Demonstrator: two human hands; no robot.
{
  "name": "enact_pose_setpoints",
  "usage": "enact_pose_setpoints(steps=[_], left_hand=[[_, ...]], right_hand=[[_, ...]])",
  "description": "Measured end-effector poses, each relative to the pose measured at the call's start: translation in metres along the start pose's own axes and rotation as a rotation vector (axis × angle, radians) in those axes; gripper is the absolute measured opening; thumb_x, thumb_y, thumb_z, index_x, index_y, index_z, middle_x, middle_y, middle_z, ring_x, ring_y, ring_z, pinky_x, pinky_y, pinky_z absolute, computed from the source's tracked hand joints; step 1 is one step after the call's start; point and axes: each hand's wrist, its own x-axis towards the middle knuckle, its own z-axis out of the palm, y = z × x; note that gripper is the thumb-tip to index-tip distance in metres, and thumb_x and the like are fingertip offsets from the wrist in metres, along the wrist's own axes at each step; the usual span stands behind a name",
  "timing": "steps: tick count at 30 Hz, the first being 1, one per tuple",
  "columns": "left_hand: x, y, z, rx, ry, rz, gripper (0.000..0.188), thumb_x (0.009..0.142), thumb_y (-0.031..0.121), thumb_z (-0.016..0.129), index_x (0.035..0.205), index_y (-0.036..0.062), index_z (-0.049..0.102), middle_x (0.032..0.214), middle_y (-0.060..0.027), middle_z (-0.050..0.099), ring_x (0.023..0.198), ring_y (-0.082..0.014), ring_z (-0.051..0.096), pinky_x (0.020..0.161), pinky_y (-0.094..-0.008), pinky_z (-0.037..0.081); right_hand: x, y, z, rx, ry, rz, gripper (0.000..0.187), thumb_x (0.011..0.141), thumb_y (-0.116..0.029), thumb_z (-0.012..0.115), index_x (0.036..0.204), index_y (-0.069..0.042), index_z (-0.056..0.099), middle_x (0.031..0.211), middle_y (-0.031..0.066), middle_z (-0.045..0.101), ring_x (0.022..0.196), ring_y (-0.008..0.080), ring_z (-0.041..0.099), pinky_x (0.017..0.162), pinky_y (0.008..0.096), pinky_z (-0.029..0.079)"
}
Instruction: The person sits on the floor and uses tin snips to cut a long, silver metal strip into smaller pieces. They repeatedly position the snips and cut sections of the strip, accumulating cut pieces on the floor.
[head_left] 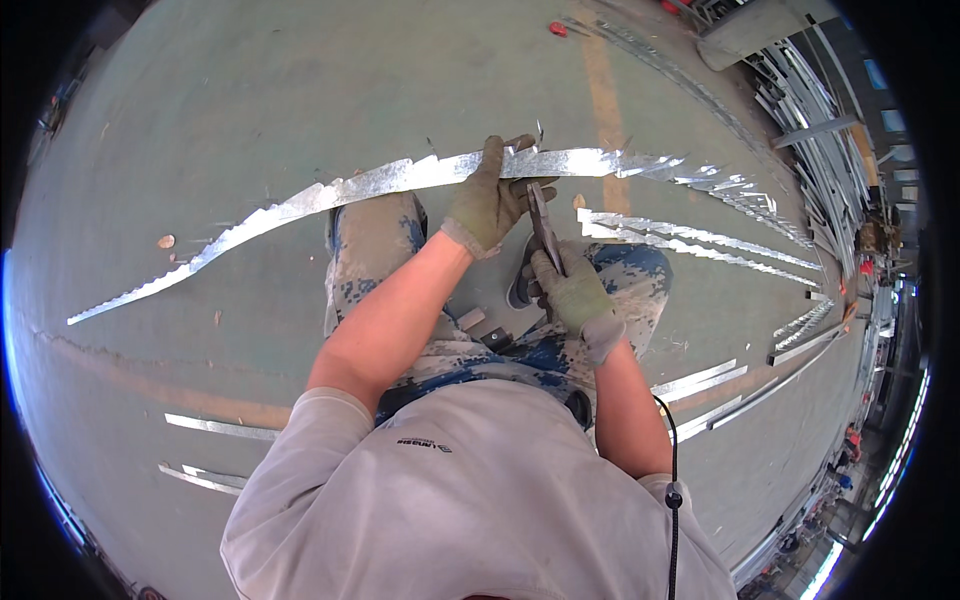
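A long, shiny metal strip [385, 180] with jagged, notched edges stretches across in front of me, above the floor near my knees. My left hand [484, 208], in a greenish work glove, is closed around its middle, with some fingers hidden behind the metal. In my gloved right hand [574, 294] is a dark metal hand tool [543, 225], gripped at its lower part. Its upper end points up toward the strip, close to my left fingertips. Whether it touches the metal I cannot tell, nor its exact kind.
Two more notched strips [700, 238] lie beside my right knee. Flat metal strips [222, 428] rest on the floor at the left, others [700, 380] at the right. Long metal profiles [815, 130] are piled at the far right. A red object [558, 29] lies far ahead.
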Motion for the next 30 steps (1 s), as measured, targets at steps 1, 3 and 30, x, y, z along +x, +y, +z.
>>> enact_pose_setpoints(steps=[1, 3, 30], left_hand=[[-0.001, 0.001, 0.002, -0.004, -0.002, -0.003, 0.063, 0.111, 0.051, 0.039, 0.144, -0.001, 0.052, 0.13, -0.018, 0.064, 0.119, -0.037, 0.066, 0.104, -0.0554, 0.056], [0.0, 0.001, -0.002, -0.013, -0.044, 0.015, 0.063, 0.111, 0.051, 0.039, 0.144, -0.0013, 0.052, 0.131, -0.0181, 0.063, 0.119, -0.0369, 0.066, 0.104, -0.0552, 0.057], [0.001, 0.001, 0.001, 0.086, -0.081, 0.098, 0.054, 0.112, 0.041, 0.046, 0.147, -0.001, 0.048, 0.131, -0.0166, 0.061, 0.117, -0.0312, 0.066, 0.107, -0.0497, 0.058]], right_hand=[[0.004, 0.002, 0.0, -0.013, 0.001, -0.008, 0.039, 0.107, -0.033, 0.057, 0.131, -0.002, 0.062, 0.088, 0.0102, 0.07, 0.071, 0.0176, 0.065, 0.065, 0.0348, 0.052], [0.01, 0.004, 0.001, -0.031, 0.008, -0.022, 0.039, 0.107, -0.033, 0.058, 0.131, -0.003, 0.062, 0.09, 0.0119, 0.071, 0.074, 0.02, 0.067, 0.069, 0.0358, 0.054], [0.011, -0.028, 0.004, -0.125, 0.112, 0.031, 0.043, 0.104, -0.043, 0.062, 0.111, -0.001, 0.07, 0.076, 0.0134, 0.064, 0.077, 0.0279, 0.066, 0.074, 0.0417, 0.052]])
